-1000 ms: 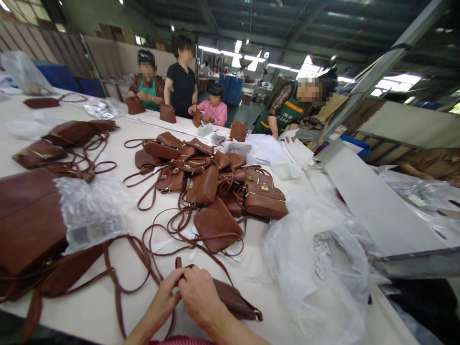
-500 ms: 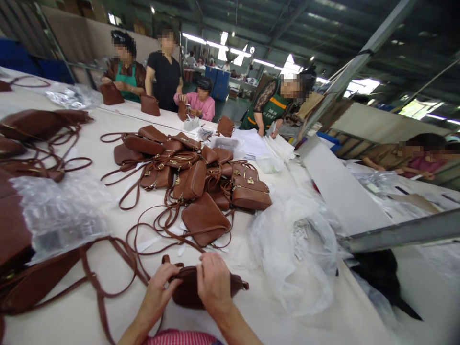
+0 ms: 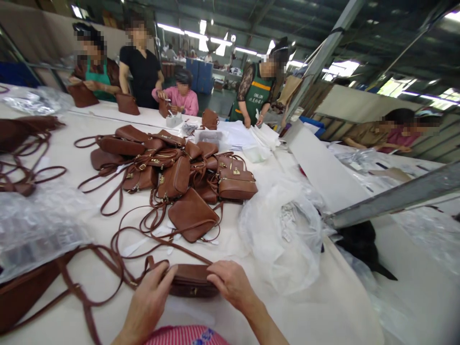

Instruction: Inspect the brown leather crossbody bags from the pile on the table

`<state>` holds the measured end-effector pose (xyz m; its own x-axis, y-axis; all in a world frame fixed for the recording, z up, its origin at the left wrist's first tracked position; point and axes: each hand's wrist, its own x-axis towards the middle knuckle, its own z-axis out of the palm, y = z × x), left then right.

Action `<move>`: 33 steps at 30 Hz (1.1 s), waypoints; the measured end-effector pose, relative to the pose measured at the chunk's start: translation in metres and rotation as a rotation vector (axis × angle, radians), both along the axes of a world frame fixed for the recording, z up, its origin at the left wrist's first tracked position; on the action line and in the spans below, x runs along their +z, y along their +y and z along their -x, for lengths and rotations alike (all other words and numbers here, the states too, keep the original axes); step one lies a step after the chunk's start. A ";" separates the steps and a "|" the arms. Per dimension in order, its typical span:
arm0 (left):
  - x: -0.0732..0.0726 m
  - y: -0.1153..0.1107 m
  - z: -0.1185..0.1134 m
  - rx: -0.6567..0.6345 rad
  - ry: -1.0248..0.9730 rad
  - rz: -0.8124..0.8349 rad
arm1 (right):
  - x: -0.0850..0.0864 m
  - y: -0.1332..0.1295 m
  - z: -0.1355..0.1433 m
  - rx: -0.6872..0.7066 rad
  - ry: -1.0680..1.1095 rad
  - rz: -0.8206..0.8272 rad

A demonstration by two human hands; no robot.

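Close to my body, a small brown handbag [image 3: 192, 281] is held between my two hands over the white table. My left hand [image 3: 153, 292] grips its left end, the thumb along the top edge. The right end is in my right hand [image 3: 230, 282], with the fingers over the top. A bit of metal hardware shows on the bag's near side. A long brown strap [image 3: 179, 247] runs from near my right hand toward the left. Just beyond lies another brown bag [image 3: 193, 214], flat at the front of a pile of brown handbags [image 3: 174, 175].
A clear plastic bag [image 3: 280, 239] with white pieces inside lies right of the pile. Plastic wrap [image 3: 39, 235] covers brown bags on the left. A metal beam [image 3: 391, 196] crosses at right. Several people work across the table, one in a green apron [image 3: 257, 93].
The handbag has turned, so its side with metal hardware now faces me. My right hand has moved from its middle to its right end. The view has swung somewhat right.
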<state>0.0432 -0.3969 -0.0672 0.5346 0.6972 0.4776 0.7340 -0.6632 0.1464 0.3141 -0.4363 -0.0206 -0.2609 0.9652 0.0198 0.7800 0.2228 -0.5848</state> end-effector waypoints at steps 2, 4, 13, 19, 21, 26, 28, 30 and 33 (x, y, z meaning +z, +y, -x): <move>0.013 -0.003 -0.013 -0.084 -0.025 -0.096 | -0.004 0.001 0.005 0.061 0.008 -0.035; 0.023 -0.003 -0.023 -0.093 -0.046 -0.134 | -0.006 0.002 0.007 0.072 0.103 -0.011; 0.038 -0.005 -0.040 -0.234 0.028 -0.134 | 0.013 0.025 0.002 -0.088 0.453 0.549; 0.043 -0.005 -0.043 -0.267 0.067 -0.062 | 0.000 0.029 0.006 -0.150 0.396 0.474; 0.043 -0.006 -0.043 -0.320 0.036 -0.055 | -0.009 0.030 0.007 -0.225 0.328 0.361; 0.038 -0.016 -0.040 -0.551 0.019 0.292 | -0.033 0.034 0.004 -0.373 0.152 0.151; 0.040 -0.018 -0.036 -0.601 0.042 0.492 | -0.039 0.035 0.005 -0.401 0.103 0.105; 0.044 -0.016 -0.032 -0.596 0.023 0.566 | -0.039 0.034 0.007 -0.428 0.061 0.066; 0.047 -0.008 -0.029 -0.547 -0.002 0.489 | -0.029 0.030 0.007 -0.358 0.028 0.020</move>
